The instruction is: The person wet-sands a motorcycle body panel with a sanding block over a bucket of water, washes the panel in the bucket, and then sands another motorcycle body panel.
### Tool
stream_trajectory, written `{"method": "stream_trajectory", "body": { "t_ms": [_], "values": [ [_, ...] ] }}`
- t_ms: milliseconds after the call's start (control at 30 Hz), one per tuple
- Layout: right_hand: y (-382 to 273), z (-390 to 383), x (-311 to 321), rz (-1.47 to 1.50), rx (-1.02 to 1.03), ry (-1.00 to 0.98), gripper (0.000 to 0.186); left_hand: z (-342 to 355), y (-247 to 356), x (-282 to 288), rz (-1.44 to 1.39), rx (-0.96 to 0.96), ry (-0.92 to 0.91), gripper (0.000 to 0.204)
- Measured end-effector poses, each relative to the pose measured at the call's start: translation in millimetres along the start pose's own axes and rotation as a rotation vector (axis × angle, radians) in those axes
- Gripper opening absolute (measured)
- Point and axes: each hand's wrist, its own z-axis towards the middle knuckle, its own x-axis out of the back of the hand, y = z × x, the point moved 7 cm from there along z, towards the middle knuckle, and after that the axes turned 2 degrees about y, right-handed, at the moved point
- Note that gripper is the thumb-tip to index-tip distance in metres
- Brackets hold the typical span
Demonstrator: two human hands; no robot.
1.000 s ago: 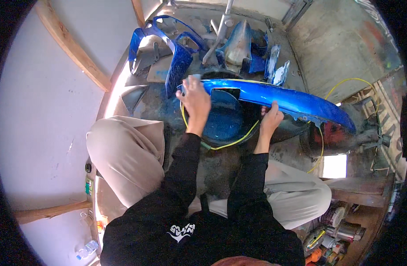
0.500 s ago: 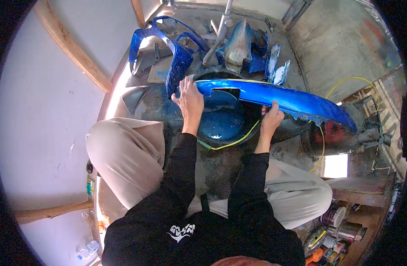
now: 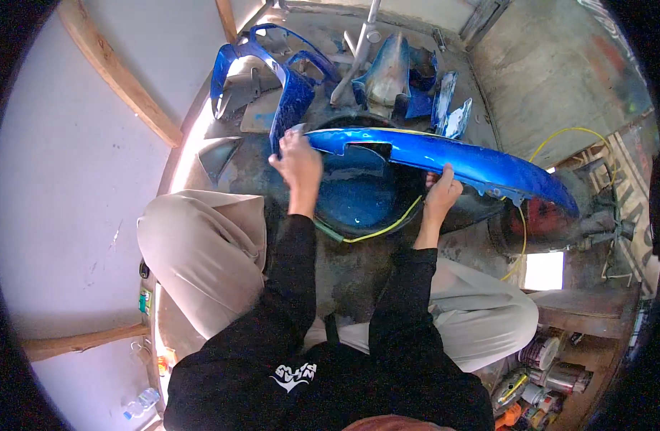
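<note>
A long, curved, glossy blue panel (image 3: 473, 161) lies crosswise above a dark round basin (image 3: 355, 197) of water. My right hand (image 3: 439, 192) grips the panel's lower edge, right of its rectangular cutout. At the panel's left end, my left hand (image 3: 295, 167), slightly blurred, has its fingers bent over a small grey pad (image 3: 296, 128) against the surface; the pad is mostly hidden. A yellow hose (image 3: 379, 232) curves along the basin's front rim, between my bent legs.
Blue body panels (image 3: 287, 100) and a pale metal post (image 3: 361, 43) stand behind the basin. A dark, red-marked cylindrical machine (image 3: 532, 223) is at right. Cans and tools (image 3: 542, 377) crowd the lower right. A white wall (image 3: 78, 215) with wooden battens bounds the left.
My left hand with the grey pad has moved leftward along the panel to its left end. My right hand and the panel have barely moved.
</note>
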Motion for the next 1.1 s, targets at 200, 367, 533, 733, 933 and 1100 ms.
{"method": "stream_trajectory", "body": {
  "t_ms": [200, 367, 533, 733, 933, 1100],
  "values": [
    [0, 0, -2, 0.031, -0.005, 0.022, 0.049, -35, 74, 3, -0.132, -0.235, 0.054, 0.032],
    [-2, 1, 0, 0.001, 0.012, 0.0, 0.048, -67, 136, 13, -0.102, -0.467, -0.041, 0.045],
    [-2, 0, 1, 0.007, 0.003, 0.017, 0.049, -7, 33, 16, -0.192, -0.042, -0.055, 0.037],
    [7, 0, 0, 0.07, -0.014, 0.038, 0.049, -43, 125, 32, -0.254, -0.388, 0.101, 0.026],
    [3, 1, 3, 0.025, 0.009, 0.007, 0.05, -93, 180, 25, -0.282, -0.567, -0.09, 0.037],
    [-1, -3, 2, -0.015, -0.015, 0.037, 0.053, -17, 53, 17, -0.173, -0.175, -0.025, 0.033]
  ]
}}
